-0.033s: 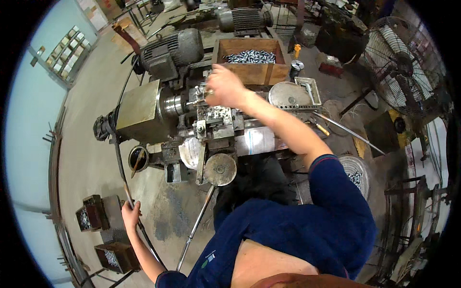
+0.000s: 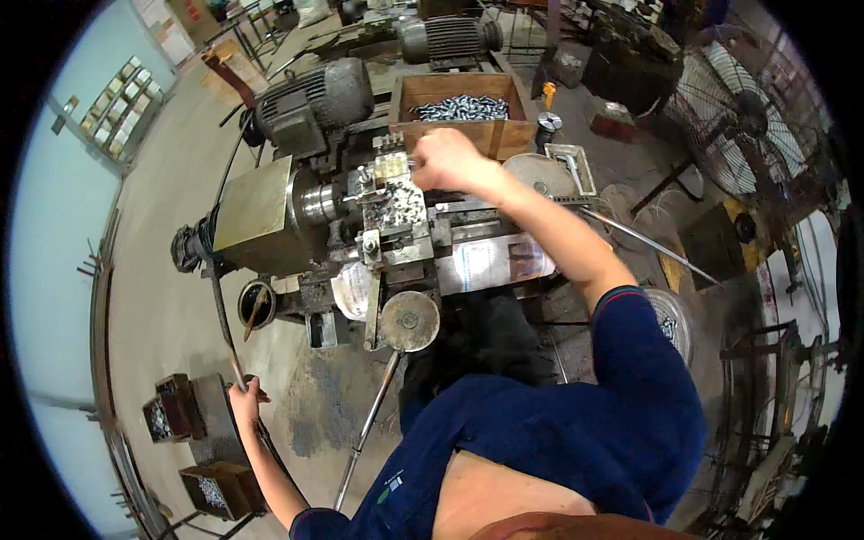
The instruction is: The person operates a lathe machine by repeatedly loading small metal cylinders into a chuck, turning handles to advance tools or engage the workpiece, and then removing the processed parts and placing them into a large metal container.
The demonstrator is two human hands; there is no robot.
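- Fingers (image 2: 255, 386) of the left hand (image 2: 245, 404) curl around the lower part of a long rod (image 2: 225, 326), which slopes up beside the machine's grey-gold housing (image 2: 256, 216); a loose grip could let it slip.
- A round metal disc (image 2: 409, 321) stands on a slanted leg in front of the machine; a dark can (image 2: 257, 304) with a brush in it sits to its left.
- The metal slide (image 2: 396, 205) lies mid-machine, strewn with bright chips, which could cut skin if the right hand (image 2: 450, 165) brushed them.
- That hand is at the slide's far right corner, its fingers bent inward, nearly closed; whether they grasp a small part or only touch the metal, I cannot tell.
- The bright spindle (image 2: 317, 203) is near, left of the slide; if it turns, which I cannot tell, straying fingers could be caught.
- Beyond the right hand, a wooden box (image 2: 504, 138) holds many small shiny metal pieces.
- A ribbed motor (image 2: 315, 97) sits left of it.
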